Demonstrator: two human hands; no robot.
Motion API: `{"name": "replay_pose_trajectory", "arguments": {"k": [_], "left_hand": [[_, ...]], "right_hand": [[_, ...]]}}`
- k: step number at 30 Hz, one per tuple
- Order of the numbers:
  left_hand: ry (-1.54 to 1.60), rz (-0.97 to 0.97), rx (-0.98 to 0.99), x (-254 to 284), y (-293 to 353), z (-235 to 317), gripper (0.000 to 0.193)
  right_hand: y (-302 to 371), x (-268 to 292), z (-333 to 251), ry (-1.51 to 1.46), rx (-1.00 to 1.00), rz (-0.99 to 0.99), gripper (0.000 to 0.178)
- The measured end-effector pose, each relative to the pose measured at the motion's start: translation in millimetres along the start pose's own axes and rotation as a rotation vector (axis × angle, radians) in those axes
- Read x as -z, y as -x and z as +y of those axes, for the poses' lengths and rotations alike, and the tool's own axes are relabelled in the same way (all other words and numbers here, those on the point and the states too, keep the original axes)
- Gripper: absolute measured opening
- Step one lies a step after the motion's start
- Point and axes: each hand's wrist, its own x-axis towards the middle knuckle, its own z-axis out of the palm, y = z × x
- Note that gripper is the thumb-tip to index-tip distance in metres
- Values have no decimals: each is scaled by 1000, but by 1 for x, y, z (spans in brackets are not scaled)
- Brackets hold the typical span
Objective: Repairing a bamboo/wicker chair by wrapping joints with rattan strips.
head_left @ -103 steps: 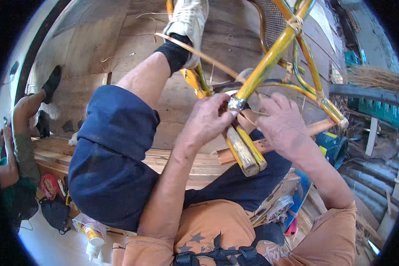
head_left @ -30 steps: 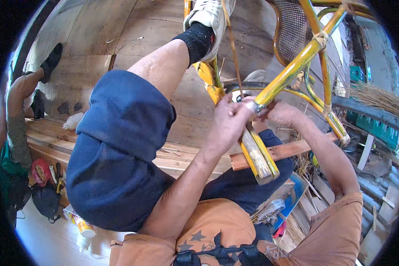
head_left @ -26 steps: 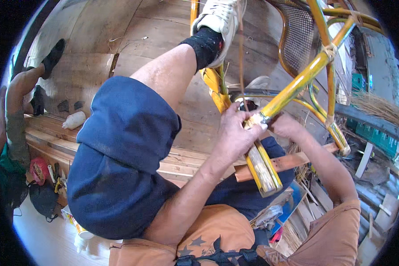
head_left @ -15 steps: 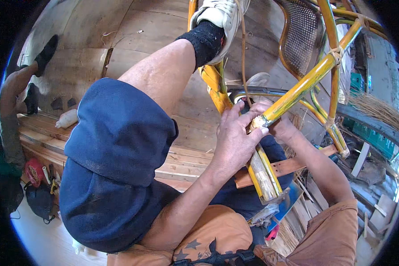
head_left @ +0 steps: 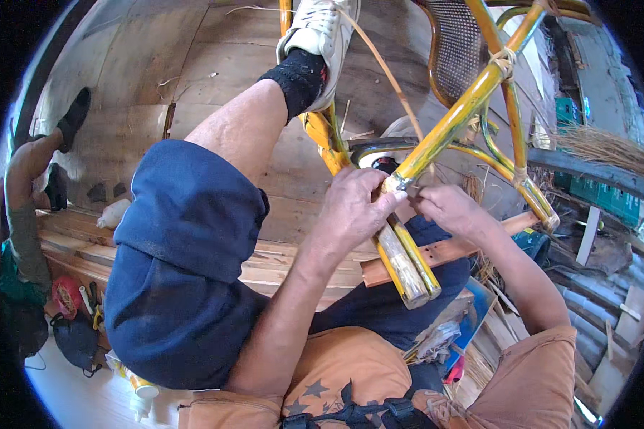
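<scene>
A yellow rattan or bamboo furniture frame (head_left: 456,123) with green-brown streaks leans across my lap. My left hand (head_left: 354,206) is wrapped round the joint where a slanting pole meets two parallel poles (head_left: 406,268), its thumb on the pole's end. Just right of that joint, my right hand (head_left: 447,207) is closed, fingertips pinched together. A thin tan cane strip (head_left: 388,71) runs from near my raised white shoe (head_left: 315,39) down behind the slanting pole toward that hand. The pinched end itself is hidden. Higher up, a pale cane binding (head_left: 504,63) wraps another joint.
A reddish wooden bar (head_left: 451,259) crosses under the poles. A woven mesh panel (head_left: 464,50) stands at the far side. Bundled cane strands (head_left: 608,149) and green crates (head_left: 612,196) lie right. Another person's leg (head_left: 25,168), a white bottle (head_left: 113,213) and planks are left.
My right hand has drawn back from behind the slanting pole to its right side. The cane strip now slants more. The frame sits further left and lower in view; my left hand keeps its grip.
</scene>
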Motion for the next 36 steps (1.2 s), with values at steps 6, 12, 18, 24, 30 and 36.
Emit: {"name": "replay_pose_trajectory", "arguments": {"k": [6, 12, 18, 24, 30, 36], "left_hand": [[-86, -40, 105, 5, 3, 13, 38], [-47, -2, 107, 9, 6, 22, 39], [1, 30, 93, 6, 4, 11, 38], [65, 198, 113, -4, 10, 7, 47], [80, 263, 210, -12, 14, 8, 54], [214, 161, 167, -13, 8, 9, 52]], "right_hand": [[74, 7, -33, 557, 181, 395, 14], [57, -4, -27, 818, 124, 463, 18], [-32, -2, -1, -190, -44, -5, 28], [-54, -12, 18, -295, -142, -132, 14], [-90, -29, 27, -79, 308, 89, 11], [-45, -35, 30, -375, -80, 81, 23]]}}
